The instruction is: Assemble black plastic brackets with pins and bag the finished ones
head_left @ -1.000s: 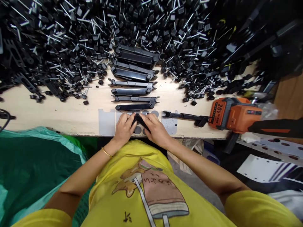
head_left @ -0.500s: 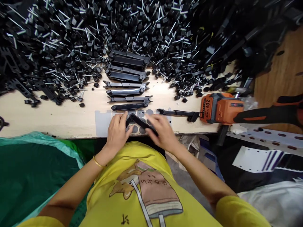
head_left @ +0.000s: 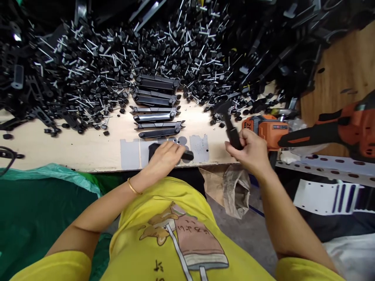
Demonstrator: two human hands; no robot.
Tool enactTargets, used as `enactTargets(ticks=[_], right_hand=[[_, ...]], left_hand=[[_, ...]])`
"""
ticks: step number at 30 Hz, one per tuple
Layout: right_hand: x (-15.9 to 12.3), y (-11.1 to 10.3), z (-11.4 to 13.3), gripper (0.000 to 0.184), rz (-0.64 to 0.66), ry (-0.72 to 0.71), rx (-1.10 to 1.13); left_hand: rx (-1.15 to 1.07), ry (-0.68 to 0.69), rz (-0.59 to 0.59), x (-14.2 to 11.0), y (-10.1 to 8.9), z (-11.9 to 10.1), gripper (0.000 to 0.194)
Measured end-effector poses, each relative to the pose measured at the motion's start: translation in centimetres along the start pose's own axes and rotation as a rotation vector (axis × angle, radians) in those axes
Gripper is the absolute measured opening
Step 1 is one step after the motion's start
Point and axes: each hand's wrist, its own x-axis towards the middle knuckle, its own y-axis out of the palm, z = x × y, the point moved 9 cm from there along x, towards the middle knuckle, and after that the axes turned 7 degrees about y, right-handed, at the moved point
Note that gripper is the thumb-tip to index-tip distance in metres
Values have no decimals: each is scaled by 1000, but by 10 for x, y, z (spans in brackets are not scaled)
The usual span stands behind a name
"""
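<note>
My left hand (head_left: 165,158) is closed over a black plastic arm piece (head_left: 187,155) at the table's front edge. One end of it shows right of the fingers, and black plastic also shows at their left; the middle is hidden. My right hand (head_left: 252,150) is wrapped round the grip of what looks like a black hammer (head_left: 233,134). Its head is raised, tilted up and left, and slightly blurred. Under and beside my left hand lie grey patches (head_left: 129,154) on the tabletop. Just beyond stands a column of black arm pieces (head_left: 161,134) in several rows.
A large heap of black-headed metal pins (head_left: 111,70) covers the back of the table. Forked black parts (head_left: 43,117) lie at left. An orange power tool (head_left: 272,130) stands right of my right hand. A paper bag (head_left: 237,191) is below the table edge.
My right hand has left the arm piece, moved right and picked up the black hammer that lay on the table. My left hand has shifted right over the arm piece.
</note>
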Motion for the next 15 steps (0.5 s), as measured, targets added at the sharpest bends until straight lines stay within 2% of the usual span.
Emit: enactTargets(ticks=[3,6,10,15], right_hand=[[-11,18,26,16,-35,143,630],[-17,54,63,19,32,216,1054],[-17,82,85,13,48,361,1274],[-17,88,98,11,163,351,1366]], left_hand=[[-221,-210,-154,-11,-19,19,20],[-426,-324,-191,-17,-17,26,19],[-524,-421,-179,-22,-13,26,11],[-556,-509,-187,-27,-15,26,6]])
